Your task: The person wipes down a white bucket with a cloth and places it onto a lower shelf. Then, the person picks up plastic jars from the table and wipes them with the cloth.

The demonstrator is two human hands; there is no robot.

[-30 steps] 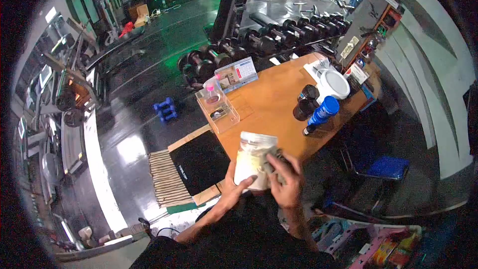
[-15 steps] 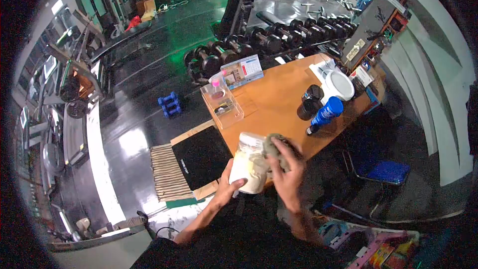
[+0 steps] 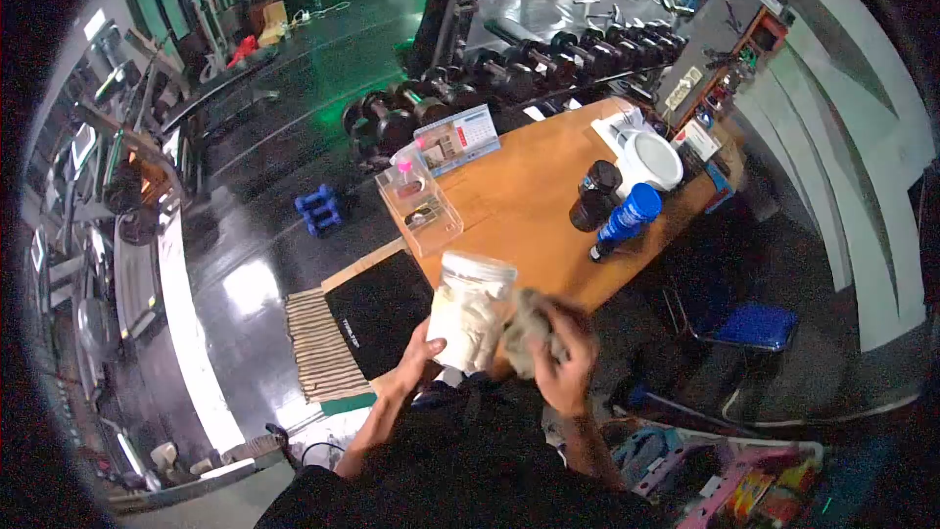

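Observation:
A clear jar (image 3: 468, 318) with pale powder inside is held over the near edge of the wooden desk (image 3: 529, 176), tilted slightly. My left hand (image 3: 416, 362) grips its lower left side, thumb across the front. At the jar's right side, my right hand (image 3: 568, 362) holds a grey-green cloth (image 3: 532, 333), its fingers blurred and curled over it. Whether the cloth touches the jar is hard to tell. The jar's underside is hidden.
On the desk are a clear tray (image 3: 421, 216), a calendar (image 3: 460, 142), a black shaker (image 3: 595, 194), a blue bottle (image 3: 629, 216) and a white tub (image 3: 653, 162). A blue chair (image 3: 749, 326) stands right; blue dumbbells (image 3: 318, 210) lie on the floor, left.
The jar and my left hand have shifted left. My right hand has moved the cloth from the jar's upper right down along its right side. The camera view has shifted a little.

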